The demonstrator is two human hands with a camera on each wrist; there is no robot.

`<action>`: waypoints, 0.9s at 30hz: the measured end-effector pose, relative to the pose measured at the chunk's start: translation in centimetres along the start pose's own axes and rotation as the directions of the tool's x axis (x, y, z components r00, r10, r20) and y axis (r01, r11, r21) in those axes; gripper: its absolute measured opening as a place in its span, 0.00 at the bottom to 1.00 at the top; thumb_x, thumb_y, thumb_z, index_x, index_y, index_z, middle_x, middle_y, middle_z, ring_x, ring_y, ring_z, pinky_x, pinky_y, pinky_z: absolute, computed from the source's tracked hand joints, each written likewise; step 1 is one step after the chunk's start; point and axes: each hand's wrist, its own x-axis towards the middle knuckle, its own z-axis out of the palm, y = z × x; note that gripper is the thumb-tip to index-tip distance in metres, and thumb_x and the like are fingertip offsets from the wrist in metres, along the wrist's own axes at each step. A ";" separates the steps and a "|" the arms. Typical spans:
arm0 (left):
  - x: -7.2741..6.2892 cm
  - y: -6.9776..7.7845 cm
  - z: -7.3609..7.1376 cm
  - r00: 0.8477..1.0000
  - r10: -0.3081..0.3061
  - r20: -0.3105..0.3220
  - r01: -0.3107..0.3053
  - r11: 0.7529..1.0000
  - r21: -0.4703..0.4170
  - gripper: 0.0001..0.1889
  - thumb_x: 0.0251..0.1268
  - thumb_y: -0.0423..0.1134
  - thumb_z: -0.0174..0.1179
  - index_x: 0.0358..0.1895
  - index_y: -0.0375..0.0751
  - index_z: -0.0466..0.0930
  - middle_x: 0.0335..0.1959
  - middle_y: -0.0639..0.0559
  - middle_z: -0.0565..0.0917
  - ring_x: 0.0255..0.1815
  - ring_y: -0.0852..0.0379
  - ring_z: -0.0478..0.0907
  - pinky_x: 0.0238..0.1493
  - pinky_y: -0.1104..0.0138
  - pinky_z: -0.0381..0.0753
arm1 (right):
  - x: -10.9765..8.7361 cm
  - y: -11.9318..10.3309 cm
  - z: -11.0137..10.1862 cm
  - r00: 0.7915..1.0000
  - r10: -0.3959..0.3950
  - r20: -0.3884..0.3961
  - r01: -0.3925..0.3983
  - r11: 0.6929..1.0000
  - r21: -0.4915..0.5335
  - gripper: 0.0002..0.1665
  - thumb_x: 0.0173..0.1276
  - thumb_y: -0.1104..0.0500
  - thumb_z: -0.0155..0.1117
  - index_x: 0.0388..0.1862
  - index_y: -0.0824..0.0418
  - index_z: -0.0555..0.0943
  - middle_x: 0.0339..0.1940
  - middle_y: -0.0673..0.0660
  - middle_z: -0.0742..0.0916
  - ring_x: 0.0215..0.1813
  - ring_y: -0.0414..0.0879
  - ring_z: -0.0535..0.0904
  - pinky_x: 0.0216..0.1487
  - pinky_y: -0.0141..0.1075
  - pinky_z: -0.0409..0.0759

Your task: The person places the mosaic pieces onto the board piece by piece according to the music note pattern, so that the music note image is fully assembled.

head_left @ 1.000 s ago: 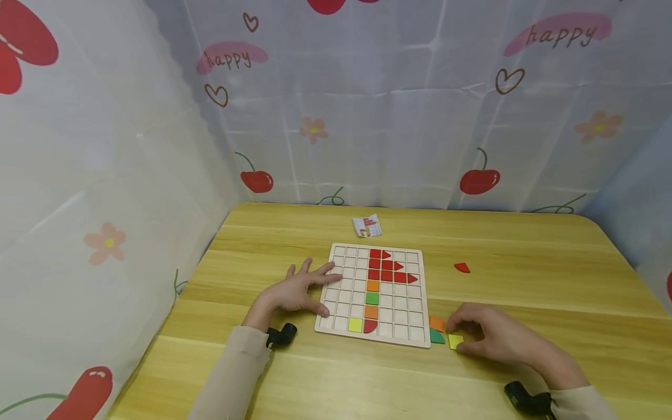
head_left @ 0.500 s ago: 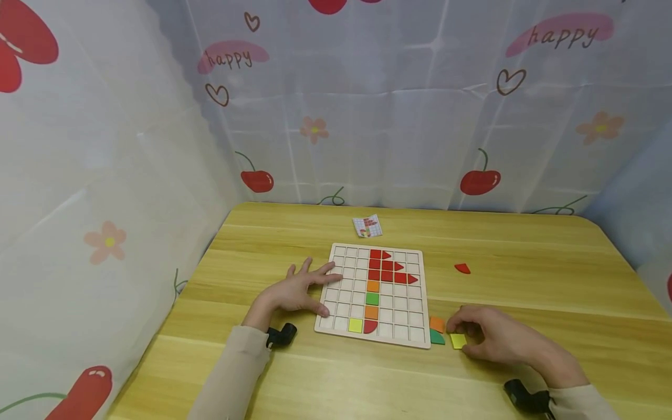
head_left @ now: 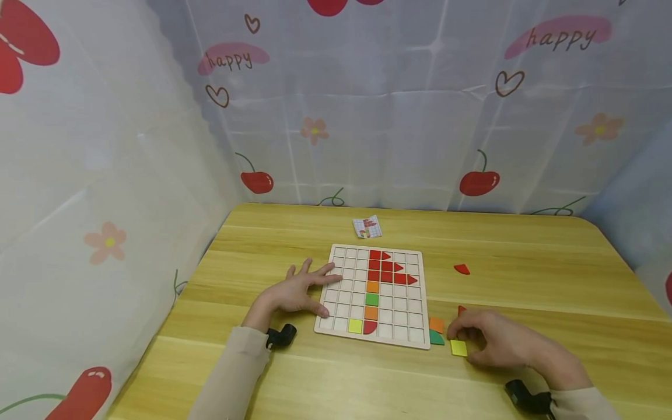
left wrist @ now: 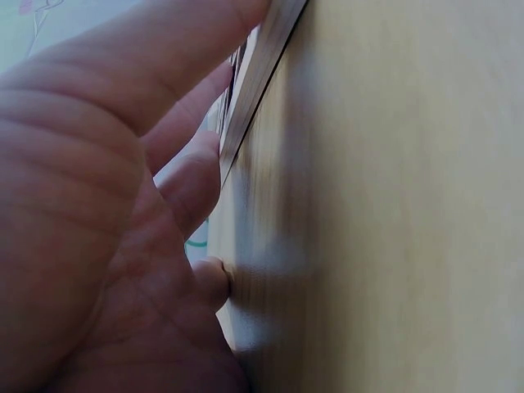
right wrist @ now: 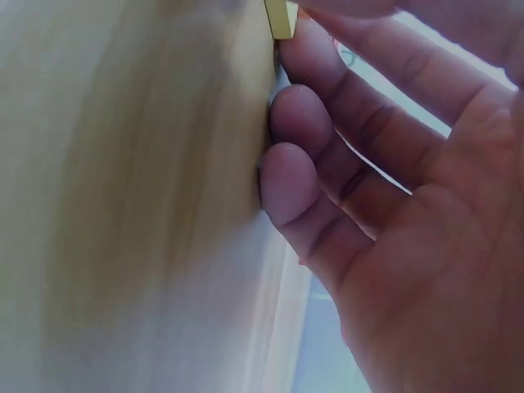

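A wooden grid board [head_left: 404, 303] lies on the table with red squares and triangles [head_left: 387, 265], orange squares [head_left: 372, 286], a green square [head_left: 371, 299], a yellow square [head_left: 355, 326] and a red quarter-round tile [head_left: 370, 327] set in it. My left hand [head_left: 294, 291] has its fingers spread, with thumb and fingertips resting on the board's left edge. Right of the board, my right hand [head_left: 499, 338] pinches a loose yellow square tile [head_left: 459, 348] between thumb and fingers; its edge shows at the top of the right wrist view.
An orange tile [head_left: 436, 324] and a green rounded tile [head_left: 436, 338] lie against the board's lower right corner. A red quarter-round tile [head_left: 462, 269] is farther back. Partly behind my right hand sits another red piece [head_left: 461, 310]. A small printed card [head_left: 367, 227] lies beyond the board.
My right hand has drawn the yellow tile slightly right and nearer, away from the orange and green tiles. A red piece now shows behind that hand. The left hand stays put.
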 end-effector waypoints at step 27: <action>-0.1 0.3 -0.1 1.000 0.015 -0.004 -0.015 1.000 -0.007 0.43 0.56 0.57 0.74 0.77 0.71 0.66 0.86 0.65 0.48 0.86 0.39 0.24 0.79 0.37 0.18 | 0.4 -0.2 0.2 0.996 0.076 -0.035 -0.077 0.997 -0.007 0.20 0.58 0.65 0.74 0.48 0.48 0.85 0.39 0.42 0.82 0.39 0.32 0.73 0.37 0.28 0.76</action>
